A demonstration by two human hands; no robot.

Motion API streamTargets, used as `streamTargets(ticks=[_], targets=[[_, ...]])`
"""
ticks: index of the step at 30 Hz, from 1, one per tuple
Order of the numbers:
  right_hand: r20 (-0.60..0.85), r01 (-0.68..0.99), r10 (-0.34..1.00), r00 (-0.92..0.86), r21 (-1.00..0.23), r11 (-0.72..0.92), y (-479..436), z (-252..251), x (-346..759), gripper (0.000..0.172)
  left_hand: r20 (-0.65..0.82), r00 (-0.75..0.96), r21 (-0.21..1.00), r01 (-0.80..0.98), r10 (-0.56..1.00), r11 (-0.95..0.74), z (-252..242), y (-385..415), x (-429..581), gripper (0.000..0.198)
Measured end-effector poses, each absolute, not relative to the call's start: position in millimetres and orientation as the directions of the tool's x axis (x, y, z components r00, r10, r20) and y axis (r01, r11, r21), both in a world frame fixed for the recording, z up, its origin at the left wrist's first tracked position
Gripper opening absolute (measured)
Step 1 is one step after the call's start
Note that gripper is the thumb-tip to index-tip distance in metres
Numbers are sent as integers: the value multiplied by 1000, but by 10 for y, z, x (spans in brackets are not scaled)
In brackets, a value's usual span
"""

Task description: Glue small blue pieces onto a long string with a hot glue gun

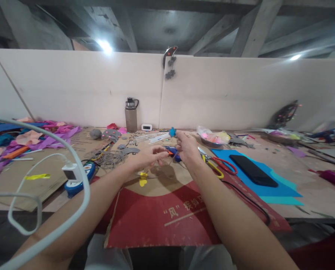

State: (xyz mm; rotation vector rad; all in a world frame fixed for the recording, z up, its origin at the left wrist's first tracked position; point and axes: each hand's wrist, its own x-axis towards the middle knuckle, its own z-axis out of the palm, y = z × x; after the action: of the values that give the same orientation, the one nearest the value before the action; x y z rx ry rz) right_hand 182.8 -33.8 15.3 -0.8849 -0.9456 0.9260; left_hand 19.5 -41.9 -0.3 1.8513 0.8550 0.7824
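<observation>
Blue with an orange tip, a small tool (173, 153) sits between the two hands, just above the tabletop (310, 195) and beyond a red card (167, 217). The left hand (147, 157) draws its fingertips together at the orange tip; the right hand (187, 148) curls over the tool's other end. I cannot tell whether either hand truly grips it. A yellow scrap (142, 180) lies under the left hand. Just right of the right hand lie yellow scissors (214, 168) and red scissors (227, 165), touching a blue sheet (280, 189) that carries a black phone (253, 170). Grey wire (111, 158) is heaped near the left hand. A bottle (131, 114) stands upright at the back wall. A white cable (80, 187) loops in front of the left arm.
</observation>
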Motion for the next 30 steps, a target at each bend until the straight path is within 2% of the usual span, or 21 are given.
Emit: streamTargets(ticks=[2, 4, 8, 12, 14, 18, 21, 23, 26, 30], targets=[[219, -405, 918, 330, -846, 348, -335, 211, 1908, 34, 73, 598, 911, 286, 798, -297, -1, -475, 203, 45], [210, -481, 903, 375, -788, 383, -333, 275, 2011, 34, 30, 620, 908, 312, 784, -281, -16, -503, 199, 50], [235, -507, 859, 454, -725, 466, -344, 377, 2220, 33, -18, 679, 903, 327, 734, -280, -34, -514, 180, 52], [247, -500, 839, 485, -709, 498, -379, 420, 2296, 32, -157, 766, 866, 410, 623, -286, 16, -535, 168, 37], [273, -490, 840, 469, -711, 505, -402, 413, 2244, 31, -173, 783, 850, 425, 597, -311, 31, -538, 174, 29], [318, -403, 864, 390, -785, 471, -430, 319, 1991, 26, -75, 696, 893, 366, 715, -263, -36, -468, 212, 26], [328, -246, 885, 330, -875, 416, -413, 195, 1801, 19, 46, 512, 951, 241, 858, -195, -105, -362, 222, 24], [385, -88, 870, 308, -899, 429, -391, 116, 1730, 20, 132, 349, 956, 204, 928, -213, -110, -296, 195, 22], [473, 117, 835, 282, -881, 459, -372, 46, 1703, 23, 242, 211, 964, 56, 947, -259, -57, -238, 117, 24], [508, 216, 821, 259, -859, 463, -399, 42, 1701, 24, 327, 145, 942, -131, 934, -310, 33, -259, 46, 29]])
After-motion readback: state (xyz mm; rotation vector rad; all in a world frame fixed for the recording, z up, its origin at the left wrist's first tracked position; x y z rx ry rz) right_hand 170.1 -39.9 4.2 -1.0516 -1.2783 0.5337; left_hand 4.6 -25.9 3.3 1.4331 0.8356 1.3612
